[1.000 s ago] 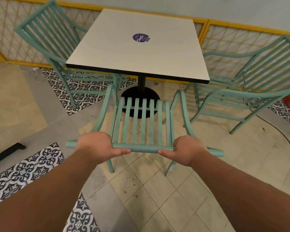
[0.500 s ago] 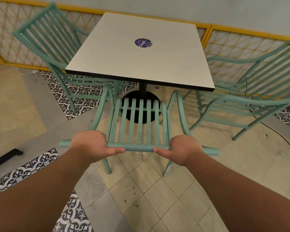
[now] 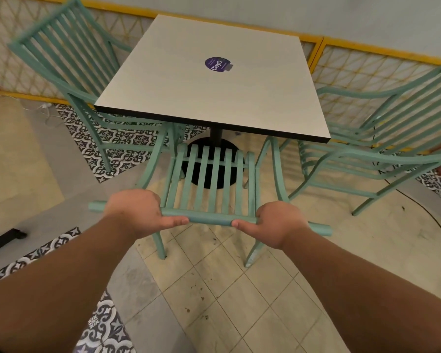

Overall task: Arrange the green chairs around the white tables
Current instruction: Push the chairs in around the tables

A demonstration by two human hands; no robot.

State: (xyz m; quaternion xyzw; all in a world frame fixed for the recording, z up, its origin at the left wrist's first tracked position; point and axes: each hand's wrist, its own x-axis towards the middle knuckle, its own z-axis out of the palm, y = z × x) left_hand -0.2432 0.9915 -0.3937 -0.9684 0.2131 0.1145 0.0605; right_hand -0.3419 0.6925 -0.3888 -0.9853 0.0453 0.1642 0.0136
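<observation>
Beige floor tiles point(image 3: 239, 301) with patterned insets run up to a yellow lattice fence point(image 3: 367, 67), and a white surface point(image 3: 214, 98) on a black pedestal stands before it. At its near edge sits the green chair point(image 3: 211, 179), seat front just under that edge, back toward the person. Left hand point(image 3: 135, 212) and right hand point(image 3: 278, 225) grip its top rail point(image 3: 209, 217), fingers point(image 3: 176, 221) curled round it. The rail runs left to right and the seat slats near to far, so the chair faces the pedestal. Pushing evenly with both hands should, I judge, send it in straight; the armrests must clear the edge and the right-hand chair point(image 3: 392, 128) just beside. Another chair point(image 3: 69, 54) flanks the left.
</observation>
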